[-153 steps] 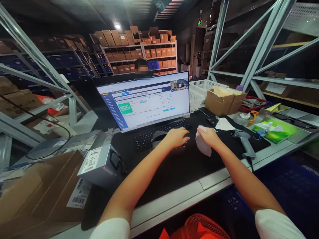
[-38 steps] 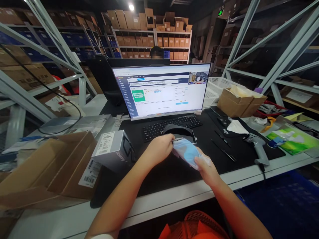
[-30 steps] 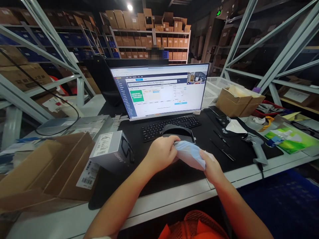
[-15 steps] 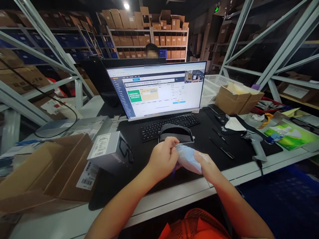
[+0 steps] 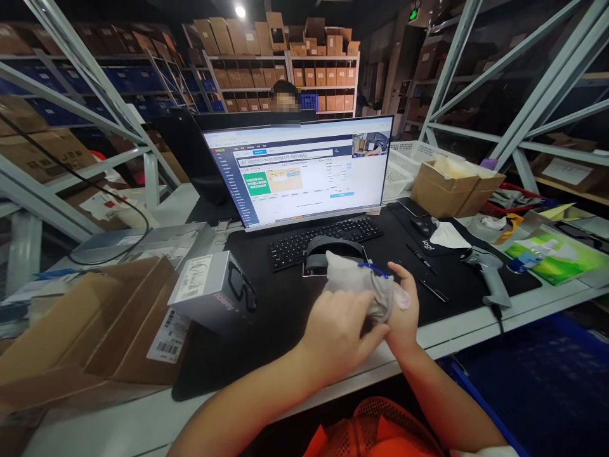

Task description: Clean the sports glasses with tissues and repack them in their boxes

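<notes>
A soft grey drawstring pouch (image 5: pixel 349 276) with a blue cord (image 5: pixel 373 269) is held above the dark mat, in front of my body. My left hand (image 5: pixel 335 330) grips its near side with bent fingers. On the right, my right hand (image 5: pixel 403 317) is at the bunched mouth of the pouch, one finger raised. A small white piece (image 5: pixel 402 299) shows against that hand; I cannot make out what it is. Behind the pouch, a black headset-like item (image 5: pixel 320 246) with a curved band sits by the keyboard, partly covered.
A grey product box (image 5: pixel 204 289) and an open cardboard box (image 5: pixel 95 330) stand to the left. A monitor (image 5: pixel 309 178) and keyboard (image 5: pixel 290 249) are ahead. To the right lie a pen (image 5: pixel 421 259), a dark blade-like tool (image 5: pixel 434 291), a barcode scanner (image 5: pixel 488 273) and a mouse (image 5: pixel 421 226).
The pouch has been turned and raised, showing grey fabric and blue cord instead of a pale blue side. My left hand has moved lower and right; a right finger has lifted.
</notes>
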Motion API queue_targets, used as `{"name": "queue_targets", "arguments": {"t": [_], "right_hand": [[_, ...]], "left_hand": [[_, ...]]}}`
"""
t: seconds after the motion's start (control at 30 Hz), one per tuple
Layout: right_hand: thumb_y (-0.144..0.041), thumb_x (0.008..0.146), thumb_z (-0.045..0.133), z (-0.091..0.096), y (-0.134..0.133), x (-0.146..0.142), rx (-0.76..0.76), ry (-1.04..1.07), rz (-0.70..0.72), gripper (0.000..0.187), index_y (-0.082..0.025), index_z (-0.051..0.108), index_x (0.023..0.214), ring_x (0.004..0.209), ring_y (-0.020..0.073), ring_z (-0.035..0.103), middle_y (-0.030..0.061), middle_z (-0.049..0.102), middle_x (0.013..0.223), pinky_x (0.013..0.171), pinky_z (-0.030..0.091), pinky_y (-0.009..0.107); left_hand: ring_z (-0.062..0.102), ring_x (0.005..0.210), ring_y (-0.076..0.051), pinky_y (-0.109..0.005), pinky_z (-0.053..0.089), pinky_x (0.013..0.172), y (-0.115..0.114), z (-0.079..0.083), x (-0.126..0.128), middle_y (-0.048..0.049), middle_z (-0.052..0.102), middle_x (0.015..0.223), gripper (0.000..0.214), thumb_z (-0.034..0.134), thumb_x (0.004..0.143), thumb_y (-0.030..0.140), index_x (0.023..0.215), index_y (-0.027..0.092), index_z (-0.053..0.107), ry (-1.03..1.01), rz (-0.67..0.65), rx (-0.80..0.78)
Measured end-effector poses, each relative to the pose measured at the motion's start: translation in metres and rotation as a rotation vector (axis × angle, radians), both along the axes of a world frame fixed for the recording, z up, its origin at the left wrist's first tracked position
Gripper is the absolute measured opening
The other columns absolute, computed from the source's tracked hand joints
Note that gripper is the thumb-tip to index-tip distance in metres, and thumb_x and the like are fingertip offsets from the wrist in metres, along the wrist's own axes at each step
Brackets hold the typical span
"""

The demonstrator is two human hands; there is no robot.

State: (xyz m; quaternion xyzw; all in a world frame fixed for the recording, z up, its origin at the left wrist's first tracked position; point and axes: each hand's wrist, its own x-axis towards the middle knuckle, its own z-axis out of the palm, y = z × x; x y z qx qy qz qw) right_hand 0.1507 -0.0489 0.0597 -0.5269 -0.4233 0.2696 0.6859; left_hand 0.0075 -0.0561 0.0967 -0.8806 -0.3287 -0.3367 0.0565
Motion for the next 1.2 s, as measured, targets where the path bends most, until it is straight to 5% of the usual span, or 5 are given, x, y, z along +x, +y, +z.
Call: {"name": "queue_targets", "arguments": {"t": [0.23,0.63,0.77,1.03,1.2], "right_hand": [[-0.044,0.079,0.069,-0.01,0.007,0.007,-0.06,0.253,0.334,0.034,-0.022,0.059,0.103,0.071,0.0171,0.061,0.0026,0.065,0.086,0.064,0.051,0.029],[-0.033,0.084,0.066,-0.01,0.004,0.017,-0.102,-0.342,0.414,0.017,-0.021,0.062,0.094,0.054,0.0135,0.054,-0.0035,0.059,0.062,0.053,0.043,0.025],[-0.021,0.088,0.052,-0.006,0.006,0.037,-0.05,-0.524,0.483,0.04,-0.02,0.059,0.127,0.072,0.018,0.065,0.0014,0.069,0.081,0.069,0.051,0.031],[-0.026,0.085,0.066,-0.005,0.016,0.055,0.274,-0.973,0.065,0.045,-0.021,0.053,0.128,0.13,0.0342,0.05,0.0185,0.051,0.139,0.1,0.048,0.05],[-0.013,0.092,0.047,-0.009,0.021,0.056,0.145,-1.187,0.372,0.034,-0.02,0.061,0.122,0.109,0.0287,0.063,0.0136,0.068,0.12,0.091,0.049,0.045]], "left_hand": [[0.07,0.079,-0.024,-0.034,0.051,0.072,0.02,0.003,-0.008,-0.0047,0.075,0.092,0.064,0.058,0.091,0.041,0.149,0.023,0.039,-0.075,0.02,-0.552],[0.06,0.067,-0.014,-0.025,0.048,0.062,0.05,-0.008,-0.005,-0.0011,0.065,0.077,0.024,0.066,0.08,0.037,0.089,0.015,0.064,-0.705,-0.176,-1.226],[0.058,0.064,-0.013,-0.024,0.047,0.061,0.06,-0.01,-0.007,-0.0005,0.063,0.073,0.018,0.059,0.079,0.027,0.089,0.014,0.067,-0.756,-0.166,-1.232],[0.061,0.091,-0.018,-0.03,0.05,0.088,0.065,-0.01,-0.016,-0.0028,0.07,0.096,0.031,0.047,0.091,0.024,0.105,0.021,0.075,-0.274,-0.221,-0.943],[0.063,0.089,-0.018,-0.03,0.051,0.086,0.069,-0.015,-0.017,-0.0022,0.064,0.092,0.03,0.051,0.089,0.025,0.102,0.023,0.077,-0.217,-0.087,-0.859]]}}
